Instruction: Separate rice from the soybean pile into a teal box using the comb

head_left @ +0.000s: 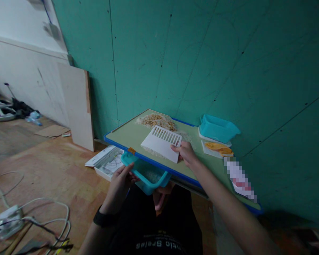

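Head view: the right hand [184, 153] is closed on the right-hand end of a white scraper [161, 143], thumb on top and fingers curled over its edge, so the blade lies flat on the desk [127, 136] out to that hand's left. The left hand [121, 180] is lower and nearer the body. Its fingers are wrapped round the left rim of a teal bin [146, 176], which it holds against the underside of the desk's blue front edge.

The scraper's plain long edge faces the person and runs roughly parallel with that blue edge, just behind it. Its slotted edge points away, towards the wall. The bin's open mouth sits directly below and in front of the plain edge, so scraper and bin are close together, with only the desk lip between them. A thin line of white grains [154, 153] lies along the plain edge, and more white grains show inside the bin (how many I cannot tell).

Beyond the scraper, near the desk's far corner, lies a heap of brownish grain [159, 121], well apart from both hands. To the right stand a second teal tub [218, 128] and a white tray with orange pieces [218, 148]. On the floor to the left lie an open white box [106, 162] and loose cables [29, 212].
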{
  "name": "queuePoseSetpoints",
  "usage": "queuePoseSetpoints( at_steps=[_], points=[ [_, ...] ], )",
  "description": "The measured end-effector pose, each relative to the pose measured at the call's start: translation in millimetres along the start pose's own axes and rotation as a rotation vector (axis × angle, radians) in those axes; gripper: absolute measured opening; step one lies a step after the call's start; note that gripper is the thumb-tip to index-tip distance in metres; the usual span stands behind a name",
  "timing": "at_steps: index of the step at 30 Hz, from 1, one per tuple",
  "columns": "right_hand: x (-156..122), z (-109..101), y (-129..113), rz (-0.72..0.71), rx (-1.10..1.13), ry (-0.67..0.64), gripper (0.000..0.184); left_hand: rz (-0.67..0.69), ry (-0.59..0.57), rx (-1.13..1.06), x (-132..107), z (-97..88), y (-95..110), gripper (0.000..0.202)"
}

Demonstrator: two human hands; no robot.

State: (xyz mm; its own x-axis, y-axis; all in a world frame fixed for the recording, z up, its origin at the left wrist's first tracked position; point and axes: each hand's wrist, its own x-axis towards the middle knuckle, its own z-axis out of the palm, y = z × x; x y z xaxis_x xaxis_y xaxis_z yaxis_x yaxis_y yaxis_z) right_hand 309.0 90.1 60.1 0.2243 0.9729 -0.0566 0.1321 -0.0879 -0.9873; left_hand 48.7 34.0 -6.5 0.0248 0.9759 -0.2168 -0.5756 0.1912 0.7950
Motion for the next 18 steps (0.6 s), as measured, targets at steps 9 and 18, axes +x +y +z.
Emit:
queuePoseSetpoints(
  at_steps=[9, 18],
  points=[
    [-20, 19, -1, 0.003, 0.07, -0.079, 0.032, -0.008, 0.03, -0.014, -5, -1.2, -4, 0.038],
    [-28, 21, -7, 0.001, 0.097, -0.117, 0.034, -0.012, 0.032, -0.011, -5, -1.2, -4, 0.043]
  ],
)
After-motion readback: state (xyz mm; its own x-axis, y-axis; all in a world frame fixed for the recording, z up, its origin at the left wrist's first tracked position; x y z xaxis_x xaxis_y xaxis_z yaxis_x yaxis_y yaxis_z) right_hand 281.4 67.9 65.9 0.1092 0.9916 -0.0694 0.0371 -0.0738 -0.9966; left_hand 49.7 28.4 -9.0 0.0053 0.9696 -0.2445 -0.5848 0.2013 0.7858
